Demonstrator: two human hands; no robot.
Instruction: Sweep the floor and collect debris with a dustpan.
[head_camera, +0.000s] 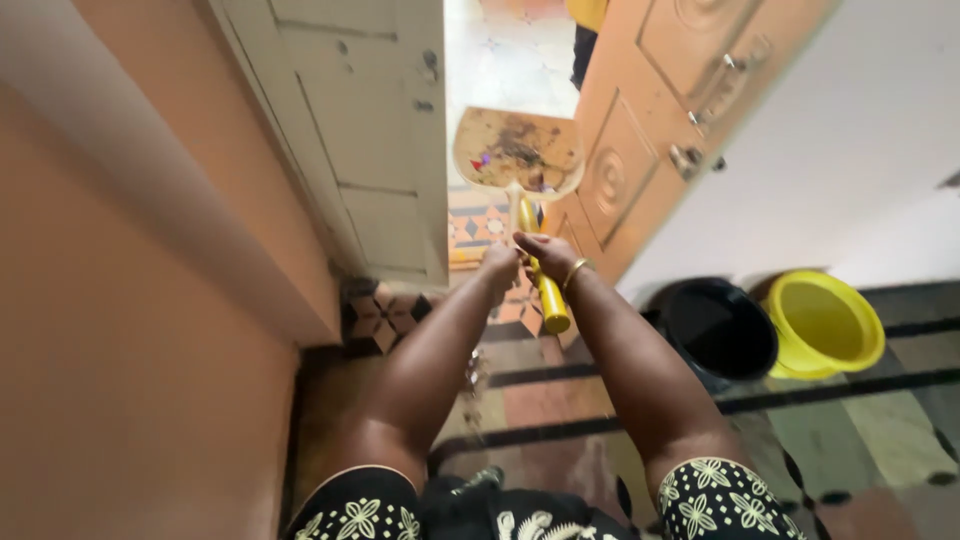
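Both hands grip a yellow-handled dustpan held out toward the doorway.

The left hand (497, 266) and the right hand (545, 252), a gold bangle (575, 270) at its wrist, close together around the yellow plastic handle (545, 290). Beyond the handle, the cream plastic dustpan (518, 152) carries dirt and scraps. Right of the handle sit a round black bucket (718, 330) and a yellow tub (825, 322); past the dustpan stands a carved wooden door (660, 110).

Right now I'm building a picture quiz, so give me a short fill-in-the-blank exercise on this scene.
1. Both hands grip the ____ handle of the dustpan.
2. Beside the yellow bucket stands a ____ bucket.
3. The right hand has a gold ____ at its wrist.

Missing words: yellow; black; bangle
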